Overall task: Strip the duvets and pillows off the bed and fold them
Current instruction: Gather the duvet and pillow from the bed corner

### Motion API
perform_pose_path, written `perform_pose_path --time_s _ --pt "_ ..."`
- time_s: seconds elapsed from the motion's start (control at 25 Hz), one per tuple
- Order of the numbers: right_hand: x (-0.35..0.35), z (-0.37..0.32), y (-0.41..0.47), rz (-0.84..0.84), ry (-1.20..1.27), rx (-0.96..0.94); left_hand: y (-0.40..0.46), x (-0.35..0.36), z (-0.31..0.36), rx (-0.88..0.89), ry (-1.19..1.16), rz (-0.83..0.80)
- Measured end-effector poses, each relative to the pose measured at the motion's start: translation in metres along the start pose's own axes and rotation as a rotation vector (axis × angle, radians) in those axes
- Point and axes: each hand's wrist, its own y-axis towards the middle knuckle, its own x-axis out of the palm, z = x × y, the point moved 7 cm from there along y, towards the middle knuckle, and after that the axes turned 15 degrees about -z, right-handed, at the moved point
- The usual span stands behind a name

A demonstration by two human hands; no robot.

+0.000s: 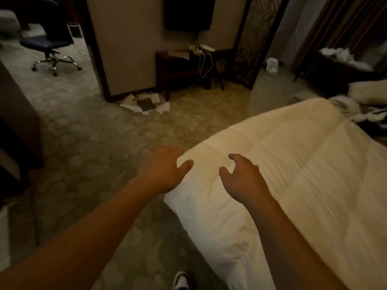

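Observation:
A cream quilted duvet (293, 174) lies spread over the bed, filling the right half of the view, its near corner hanging toward the carpet. My left hand (163, 168) hovers at that corner's left edge, fingers loosely spread, holding nothing that I can see. My right hand (243, 178) hangs just above the duvet's surface, fingers relaxed and slightly curled, with nothing in it. White pillows (368, 92) and crumpled white linen (343, 104) lie beyond the bed's far end at the right.
Patterned carpet (94, 147) stretches left of the bed. Scattered papers (146, 104) lie by a wall column. A dark side table (182, 68) with cables stands under a wall TV (188, 13). An office chair (50, 47) is far left. My shoe (181, 280) shows below.

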Motion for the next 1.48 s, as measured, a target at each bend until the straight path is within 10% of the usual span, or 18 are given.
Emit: perform_pose_path --time_s 0.92,1.48 --pt "-0.017 -0.266 0.47 0.076 0.001 0.127 0.412 -0.255 -0.246 0.141 0.133 -0.083" --pt "-0.104 -0.257 0.594 0.369 0.066 0.576 0.669 -0.312 -0.177 0.66 0.267 -0.207"
